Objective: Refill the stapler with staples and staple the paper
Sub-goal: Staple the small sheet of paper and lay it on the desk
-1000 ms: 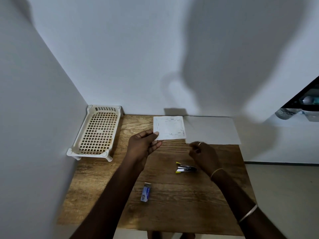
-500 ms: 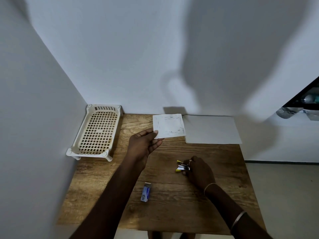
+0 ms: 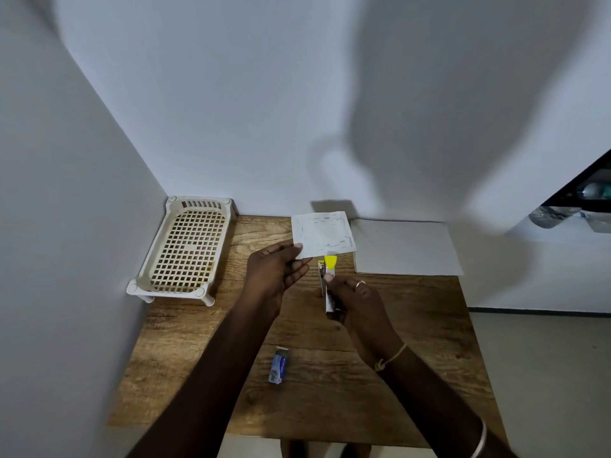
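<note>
My left hand [image 3: 276, 271] pinches the lower left corner of a small white square of paper [image 3: 324, 234] with many staple marks round its border, held above the wooden table [image 3: 413, 325]. My right hand [image 3: 358, 300] grips a small silver stapler [image 3: 328, 282] with a yellow tip, lifted off the table. The yellow tip points up at the paper's lower edge and sits just below it. A blue staple box [image 3: 279, 365] lies on the table near the front, between my forearms.
A cream plastic lattice tray [image 3: 185, 249] on short legs stands at the table's back left corner against the wall. A larger white sheet [image 3: 405, 247] lies flat at the back right. Walls close the left and back; the floor drops off on the right.
My right hand went down to the stapler on the table, took hold of it and raised it to the paper's lower edge. My left hand kept the paper nearly still.
</note>
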`<state>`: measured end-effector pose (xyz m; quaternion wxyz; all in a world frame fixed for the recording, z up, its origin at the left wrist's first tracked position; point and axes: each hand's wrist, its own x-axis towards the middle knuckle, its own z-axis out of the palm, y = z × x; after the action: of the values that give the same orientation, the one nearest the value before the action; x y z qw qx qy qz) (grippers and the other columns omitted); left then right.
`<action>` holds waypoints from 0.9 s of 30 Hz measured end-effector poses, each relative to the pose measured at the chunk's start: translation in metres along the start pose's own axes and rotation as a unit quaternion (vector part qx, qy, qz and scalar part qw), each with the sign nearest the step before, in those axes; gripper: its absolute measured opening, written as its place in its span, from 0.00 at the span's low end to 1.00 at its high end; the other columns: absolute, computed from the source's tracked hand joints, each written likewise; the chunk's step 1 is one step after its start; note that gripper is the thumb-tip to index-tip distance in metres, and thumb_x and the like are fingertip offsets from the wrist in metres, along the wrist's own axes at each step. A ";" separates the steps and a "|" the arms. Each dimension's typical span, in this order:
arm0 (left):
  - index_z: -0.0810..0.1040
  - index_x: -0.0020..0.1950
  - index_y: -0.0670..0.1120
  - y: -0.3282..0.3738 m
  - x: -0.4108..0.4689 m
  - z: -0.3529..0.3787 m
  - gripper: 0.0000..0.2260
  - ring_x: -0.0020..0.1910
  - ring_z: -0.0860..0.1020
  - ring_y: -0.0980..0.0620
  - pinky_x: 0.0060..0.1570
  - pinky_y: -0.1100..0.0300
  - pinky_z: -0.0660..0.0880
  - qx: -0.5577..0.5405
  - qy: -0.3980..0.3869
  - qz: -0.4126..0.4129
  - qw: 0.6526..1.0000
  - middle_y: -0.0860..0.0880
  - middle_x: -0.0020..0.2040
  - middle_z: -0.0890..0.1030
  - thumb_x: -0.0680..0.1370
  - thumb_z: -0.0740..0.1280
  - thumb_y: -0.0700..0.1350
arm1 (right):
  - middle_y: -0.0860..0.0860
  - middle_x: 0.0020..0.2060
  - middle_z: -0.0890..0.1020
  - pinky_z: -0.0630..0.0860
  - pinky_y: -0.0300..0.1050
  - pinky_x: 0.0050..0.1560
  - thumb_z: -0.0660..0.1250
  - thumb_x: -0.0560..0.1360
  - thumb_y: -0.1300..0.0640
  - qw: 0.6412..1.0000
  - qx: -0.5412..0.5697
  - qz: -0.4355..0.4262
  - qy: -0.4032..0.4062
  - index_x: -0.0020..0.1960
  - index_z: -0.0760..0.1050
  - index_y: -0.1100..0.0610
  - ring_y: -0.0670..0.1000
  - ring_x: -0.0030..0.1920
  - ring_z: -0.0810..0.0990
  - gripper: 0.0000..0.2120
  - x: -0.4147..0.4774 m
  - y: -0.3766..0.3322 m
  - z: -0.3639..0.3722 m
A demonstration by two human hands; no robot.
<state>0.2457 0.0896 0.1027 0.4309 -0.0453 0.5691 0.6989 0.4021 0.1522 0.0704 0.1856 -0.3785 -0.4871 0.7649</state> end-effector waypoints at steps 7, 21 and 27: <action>0.82 0.55 0.36 0.005 -0.003 0.003 0.07 0.44 0.88 0.44 0.45 0.54 0.85 -0.009 -0.012 -0.002 1.000 0.39 0.46 0.88 0.77 0.71 0.34 | 0.56 0.47 0.88 0.83 0.56 0.51 0.73 0.71 0.40 0.999 -0.024 -0.024 0.005 0.54 0.85 0.56 0.57 0.51 0.86 0.22 -0.002 -0.012 0.019; 0.81 0.56 0.35 0.005 -0.003 0.003 0.08 0.46 0.88 0.42 0.49 0.51 0.85 0.006 -0.031 0.001 1.000 0.37 0.49 0.87 0.78 0.71 0.34 | 0.59 0.45 0.87 0.83 0.55 0.50 0.74 0.72 0.42 1.000 0.007 -0.024 0.016 0.49 0.86 0.57 0.56 0.45 0.86 0.18 0.006 -0.016 0.024; 0.82 0.55 0.36 0.003 -0.006 0.004 0.06 0.43 0.88 0.44 0.42 0.53 0.86 0.015 -0.041 -0.006 0.999 0.38 0.47 0.87 0.79 0.70 0.35 | 0.54 0.42 0.88 0.78 0.41 0.39 0.72 0.76 0.48 0.998 -0.007 -0.039 0.044 0.47 0.87 0.53 0.46 0.40 0.85 0.10 0.009 -0.016 0.027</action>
<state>0.2496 0.0895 0.1094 0.4587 -0.0132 0.5612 0.6889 0.3748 0.1490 0.0874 0.2339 -0.3938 -0.4984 0.7360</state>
